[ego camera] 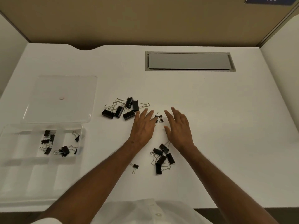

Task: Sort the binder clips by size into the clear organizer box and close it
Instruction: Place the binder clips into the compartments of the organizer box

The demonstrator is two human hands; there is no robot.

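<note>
**Black clips half sorted, both hands closing on the smallest ones**

Black steel binder clips lie in loose groups on the white tabletop (210, 101), and the tiny clips (159, 118) serve as landmark. The left hand (143, 126) lies flat just left of them, fingers straight and together; the right hand (178, 126) lies flat just right, fingers relaxed; neither holds anything. The large clips (124, 109) sit left of and beyond the landmark, wire handles pointing mostly away and sideways. The medium clips (162, 157) lie nearer the person, long axes running diagonally. The clear organizer box (40, 160) stands well left, its lid (61, 97) swung open beyond it, some clips already inside. Judged step: gathering the tiny clips. The next move likely calls for a fine pinch, then a carry leftward to an unused compartment
</note>
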